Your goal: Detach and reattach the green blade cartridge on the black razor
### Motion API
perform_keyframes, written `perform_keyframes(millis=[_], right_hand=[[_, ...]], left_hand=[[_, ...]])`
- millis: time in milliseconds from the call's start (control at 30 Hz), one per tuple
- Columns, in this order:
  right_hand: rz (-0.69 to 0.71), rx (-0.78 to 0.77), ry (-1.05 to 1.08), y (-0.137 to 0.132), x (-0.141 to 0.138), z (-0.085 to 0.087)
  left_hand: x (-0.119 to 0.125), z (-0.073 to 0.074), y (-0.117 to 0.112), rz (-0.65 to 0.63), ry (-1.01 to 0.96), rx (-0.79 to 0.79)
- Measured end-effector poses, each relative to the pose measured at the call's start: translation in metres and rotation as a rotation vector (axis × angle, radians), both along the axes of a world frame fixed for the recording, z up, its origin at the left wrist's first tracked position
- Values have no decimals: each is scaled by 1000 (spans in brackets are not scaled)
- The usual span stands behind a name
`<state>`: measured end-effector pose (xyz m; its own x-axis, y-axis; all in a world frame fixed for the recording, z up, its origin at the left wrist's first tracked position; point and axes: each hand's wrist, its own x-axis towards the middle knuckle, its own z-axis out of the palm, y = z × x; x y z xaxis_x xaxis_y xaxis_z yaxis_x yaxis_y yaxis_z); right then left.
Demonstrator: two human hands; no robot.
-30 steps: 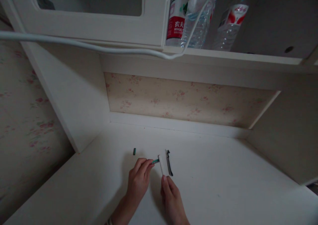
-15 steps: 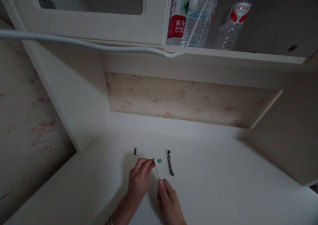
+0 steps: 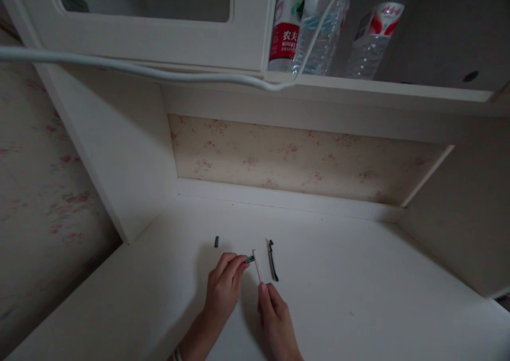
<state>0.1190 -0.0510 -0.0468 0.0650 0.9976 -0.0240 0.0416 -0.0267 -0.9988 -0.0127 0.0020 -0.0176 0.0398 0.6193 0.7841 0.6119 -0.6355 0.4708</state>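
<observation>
Left hand (image 3: pixel 225 284) pinches a green strip (image 3: pixel 249 259) at the top of the white stick (image 3: pixel 257 266), right hand (image 3: pixel 276 316) clamped round its lower end! On the desk (image 3: pixel 358 276), a black tool (image 3: pixel 273 262) lies right of the stick, a small green piece (image 3: pixel 217 241) left.

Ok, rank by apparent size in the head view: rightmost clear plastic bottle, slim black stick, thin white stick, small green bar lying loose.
1. Rightmost clear plastic bottle
2. Slim black stick and thin white stick: unranked, right hand hides part of the latter
3. Small green bar
</observation>
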Motion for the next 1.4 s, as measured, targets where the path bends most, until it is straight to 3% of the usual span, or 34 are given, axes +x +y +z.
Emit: perform_keyframes(millis=[133,300,467,633,800,1033,1133,1267,1400], right_hand=[[80,0,16,-1,-2,3],[-14,-1,28,-1,-2,2],[69,9,7,-1,-2,0],[-32,8,35,0,-1,2],[76,7,31,-2,-3,2],[28,36,-61,-3,-1,4],[67,13,-24,-3,-2,3],[-16,4,22,-2,-1,1],[50,-3,36,-2,-2,2]], left_hand=[[1,-1,0,-6,-12,-16],[1,-1,0,-9,-12,-10],[0,0,0,-2,-12,-8],[1,1,-1,-12,-27,-7],[1,0,-1,-19,-36,-17],[1,1,-1,-22,-41,-4],[1,1,-2,-28,-53,-6],[1,2,-2,-30,-54,-7],[1,1,-1,-41,-52,-9]])
